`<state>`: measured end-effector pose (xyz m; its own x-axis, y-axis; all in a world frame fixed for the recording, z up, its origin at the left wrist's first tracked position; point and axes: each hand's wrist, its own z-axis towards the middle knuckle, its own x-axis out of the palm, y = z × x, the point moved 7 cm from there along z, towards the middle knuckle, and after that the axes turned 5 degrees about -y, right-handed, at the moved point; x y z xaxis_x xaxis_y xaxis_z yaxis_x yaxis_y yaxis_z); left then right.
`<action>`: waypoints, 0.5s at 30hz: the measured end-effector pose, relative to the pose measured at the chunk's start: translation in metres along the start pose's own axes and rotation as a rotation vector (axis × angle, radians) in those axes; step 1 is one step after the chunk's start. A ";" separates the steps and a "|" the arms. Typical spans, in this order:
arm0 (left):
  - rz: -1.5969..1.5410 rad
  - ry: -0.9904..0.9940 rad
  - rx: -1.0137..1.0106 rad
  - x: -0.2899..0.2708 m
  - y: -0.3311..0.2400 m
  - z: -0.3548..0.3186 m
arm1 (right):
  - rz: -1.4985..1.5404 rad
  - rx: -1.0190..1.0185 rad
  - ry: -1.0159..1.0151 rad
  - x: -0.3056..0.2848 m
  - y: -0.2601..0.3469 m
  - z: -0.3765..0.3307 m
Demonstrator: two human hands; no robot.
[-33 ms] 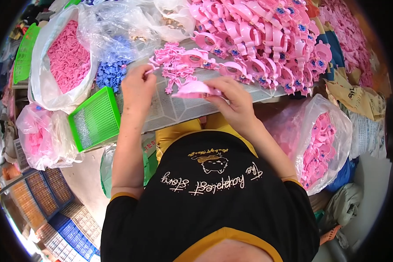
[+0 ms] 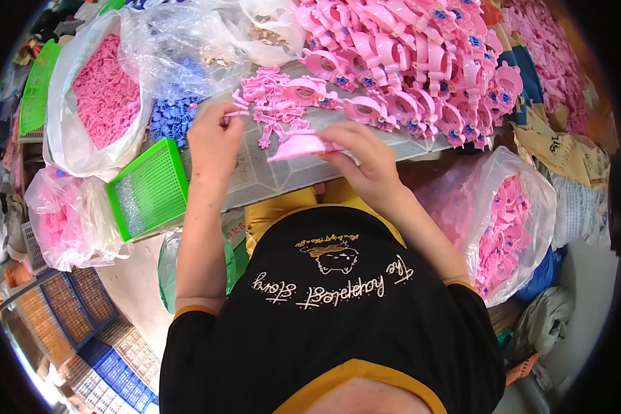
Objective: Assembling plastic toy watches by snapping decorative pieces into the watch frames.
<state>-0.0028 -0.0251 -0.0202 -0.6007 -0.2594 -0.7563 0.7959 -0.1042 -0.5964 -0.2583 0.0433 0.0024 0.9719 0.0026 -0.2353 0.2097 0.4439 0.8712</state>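
Note:
My right hand pinches a pink plastic ring-shaped piece by its right end, holding it just above the near side of the table. In my left hand, closed at the fingertips, is a small pink plastic part; most of it is hidden by the fingers. Between and beyond my hands lies a small heap of loose pink plastic parts. A pink ring-shaped piece rests against that heap.
A large pile of pink pieces with blue bits covers the table's far right. At left are an open bag of pink parts, blue parts and a green tray of tiny clear pieces. A plastic bag stands at right.
The pink ring-shaped piece in my right hand has tilted a little and dipped slightly at its left end. My left hand has barely shifted; its small pink part shows slightly more.

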 end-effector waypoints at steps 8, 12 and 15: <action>-0.602 0.161 0.012 -0.028 -0.083 -0.023 | -0.312 -0.476 0.098 0.002 0.038 0.002; -0.605 0.217 0.056 -0.023 -0.102 -0.043 | -0.327 -0.460 0.089 0.002 0.044 0.002; -0.448 0.168 0.241 -0.028 -0.112 -0.045 | -0.281 -0.500 0.057 0.001 0.051 0.005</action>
<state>-0.0783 0.0368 0.0554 -0.8734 0.0165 -0.4867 0.4420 -0.3924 -0.8066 -0.2458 0.0619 0.0490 0.8761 -0.1341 -0.4630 0.3693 0.8041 0.4659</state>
